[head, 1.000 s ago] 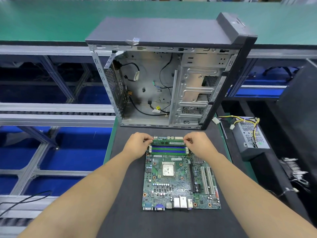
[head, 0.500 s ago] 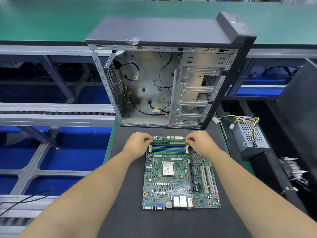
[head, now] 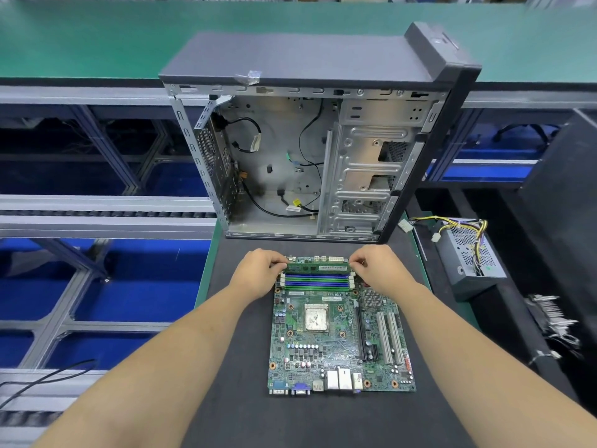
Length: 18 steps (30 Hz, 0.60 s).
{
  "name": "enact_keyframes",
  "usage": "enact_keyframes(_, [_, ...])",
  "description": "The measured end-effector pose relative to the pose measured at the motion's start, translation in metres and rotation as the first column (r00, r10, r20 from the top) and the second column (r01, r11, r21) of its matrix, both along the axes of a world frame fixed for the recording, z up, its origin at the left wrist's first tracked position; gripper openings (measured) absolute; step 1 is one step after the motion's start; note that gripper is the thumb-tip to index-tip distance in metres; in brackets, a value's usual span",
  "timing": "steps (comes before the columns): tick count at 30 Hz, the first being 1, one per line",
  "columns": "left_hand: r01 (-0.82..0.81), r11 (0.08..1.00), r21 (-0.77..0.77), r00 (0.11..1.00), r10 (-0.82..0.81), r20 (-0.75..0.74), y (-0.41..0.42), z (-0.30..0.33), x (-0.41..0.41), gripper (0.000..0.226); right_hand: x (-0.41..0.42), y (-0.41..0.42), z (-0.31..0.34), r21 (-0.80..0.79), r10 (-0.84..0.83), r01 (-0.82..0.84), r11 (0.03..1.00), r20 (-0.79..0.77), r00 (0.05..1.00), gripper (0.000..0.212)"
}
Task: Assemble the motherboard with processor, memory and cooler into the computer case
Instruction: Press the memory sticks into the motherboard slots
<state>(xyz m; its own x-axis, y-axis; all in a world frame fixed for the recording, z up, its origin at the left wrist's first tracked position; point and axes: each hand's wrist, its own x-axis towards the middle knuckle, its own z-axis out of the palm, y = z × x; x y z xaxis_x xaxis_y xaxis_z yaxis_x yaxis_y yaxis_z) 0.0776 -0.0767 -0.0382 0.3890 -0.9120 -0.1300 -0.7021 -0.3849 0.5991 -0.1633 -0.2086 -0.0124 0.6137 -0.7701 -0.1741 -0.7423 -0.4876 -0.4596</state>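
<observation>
Here, green memory stick [head: 318, 268] sits in the far slot of the flat green motherboard [head: 339, 334] on the dark mat [head: 239, 367]; left hand [head: 256, 273] and right hand [head: 381, 270] pinch its ends. Open metal case [head: 323, 156] stands behind.

My left hand [head: 258, 274] and right hand [head: 381, 270] pinch ends of memory stick [head: 318, 268] over farthest slot of motherboard [head: 339, 334]. Board flat on dark mat [head: 232, 399]. Open computer case [head: 310, 150] stands behind.
</observation>
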Motion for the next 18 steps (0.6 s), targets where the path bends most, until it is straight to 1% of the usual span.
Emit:
enact_keyframes(12, [0.031, 0.999, 0.020, 0.999, -0.032, 0.013, 0.0025, 0.0029, -0.0001, 0.021, -0.0004, 0.0022, 0.0031, -0.026, 0.032, -0.033, 0.999, -0.038, 0.999, 0.018])
enact_keyframes(15, [0.073, 0.997, 0.035, 0.995, -0.075, 0.065, 0.0037, 0.0057, -0.0006, 0.023, -0.0017, 0.0043, 0.0029, -0.039, 0.047, -0.049, 0.998, -0.036, 0.998, 0.017])
enact_keyframes(18, [0.164, 0.983, 0.086, 0.968, -0.177, 0.180, 0.0046, 0.0081, -0.0022, 0.027, -0.0017, 0.0068, -0.0002, -0.046, 0.063, -0.067, 0.997, -0.084, 0.995, 0.018])
